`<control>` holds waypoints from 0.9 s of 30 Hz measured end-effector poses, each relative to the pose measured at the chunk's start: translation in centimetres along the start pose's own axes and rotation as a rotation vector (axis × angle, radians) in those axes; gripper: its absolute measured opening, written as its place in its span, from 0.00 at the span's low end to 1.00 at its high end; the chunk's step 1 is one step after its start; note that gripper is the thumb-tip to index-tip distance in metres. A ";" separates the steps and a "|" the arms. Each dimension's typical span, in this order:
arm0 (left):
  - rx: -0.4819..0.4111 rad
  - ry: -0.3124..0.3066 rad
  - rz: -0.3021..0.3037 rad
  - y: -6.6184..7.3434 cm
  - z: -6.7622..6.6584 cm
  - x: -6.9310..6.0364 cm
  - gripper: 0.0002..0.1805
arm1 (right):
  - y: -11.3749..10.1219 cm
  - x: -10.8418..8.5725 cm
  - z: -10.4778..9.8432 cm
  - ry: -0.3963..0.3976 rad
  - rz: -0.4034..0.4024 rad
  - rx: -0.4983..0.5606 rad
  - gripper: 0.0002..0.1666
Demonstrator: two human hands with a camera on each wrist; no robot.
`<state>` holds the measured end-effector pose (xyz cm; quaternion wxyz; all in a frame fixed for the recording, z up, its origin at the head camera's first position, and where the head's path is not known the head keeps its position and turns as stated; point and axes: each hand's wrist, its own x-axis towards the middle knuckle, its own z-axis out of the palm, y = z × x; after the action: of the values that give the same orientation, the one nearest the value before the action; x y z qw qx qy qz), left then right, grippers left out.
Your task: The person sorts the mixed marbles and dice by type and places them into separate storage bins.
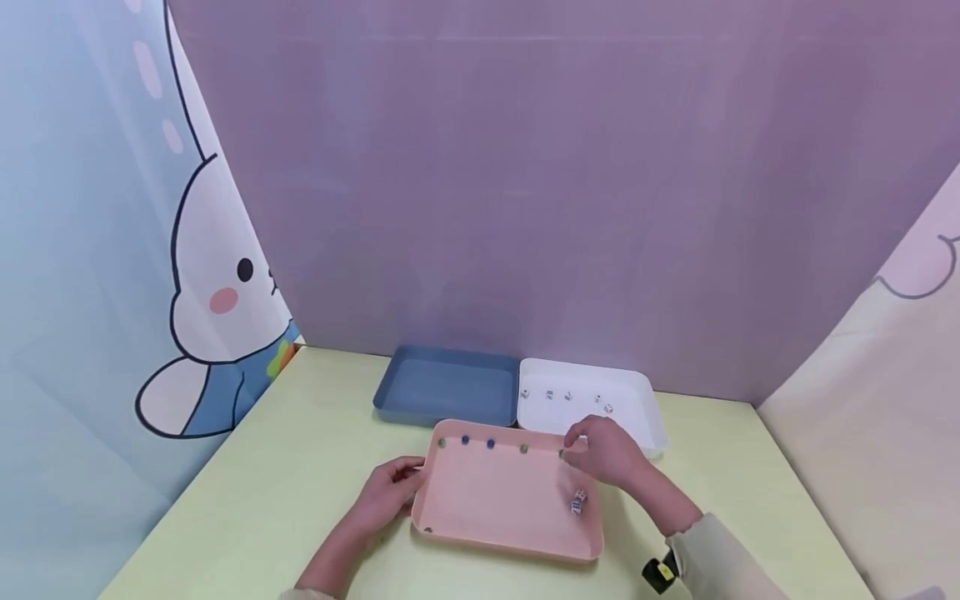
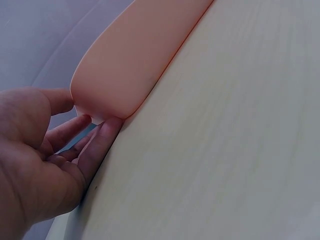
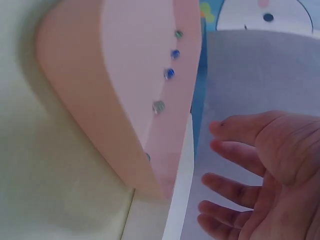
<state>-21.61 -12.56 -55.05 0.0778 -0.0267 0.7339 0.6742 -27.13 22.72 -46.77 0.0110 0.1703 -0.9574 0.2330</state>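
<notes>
The pink tray [image 1: 502, 492] holds several glass marbles along its back wall, two of them blue [image 1: 491, 443], plus one at the front left corner and two dice [image 1: 577, 506] at the right. At its left edge my left hand [image 1: 386, 497] grips the tray; in the left wrist view, the fingers of this hand [image 2: 50, 155] touch the end of the tray [image 2: 120, 65]. Over the back right corner hovers my right hand [image 1: 609, 451], its fingers loosely bent. The right wrist view has this hand [image 3: 270, 175] with parted fingers holding nothing, beside the marbles [image 3: 158, 106].
Behind the pink tray lie a blue tray [image 1: 450, 387] on the left and a white tray [image 1: 637, 392] on the right, side by side. Several dice [image 1: 567, 396] are spread in the white one. A purple backdrop [image 1: 525, 183] rises at the table's [image 1: 315, 467] back edge.
</notes>
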 end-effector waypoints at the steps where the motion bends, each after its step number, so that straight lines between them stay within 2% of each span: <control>1: -0.004 0.005 0.002 0.1 0.0 0.1 0.21 | -0.3 -0.2 0.0 -0.011 -0.007 -0.016 0.05; 9: -0.006 -0.018 -0.019 0.0 -0.1 -0.2 0.22 | -1.5 -2.1 1.0 -0.149 -0.033 -0.163 0.07; 16: -0.026 -0.009 0.007 0.4 -0.2 0.2 0.22 | -3.1 -2.5 1.2 -0.150 -0.133 -0.345 0.13; 21: -0.024 -0.009 0.007 0.6 -0.2 -0.1 0.22 | -3.8 -3.1 1.8 -0.156 -0.141 -0.493 0.17; 27: -0.022 -0.018 -0.004 0.4 -0.4 -0.2 0.22 | -4.2 -3.4 2.9 -0.167 -0.171 -0.739 0.12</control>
<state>-21.47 -12.94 -54.61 0.0853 -0.0230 0.7257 0.6823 -22.35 19.02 -47.80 0.0131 0.2523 -0.9568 -0.1438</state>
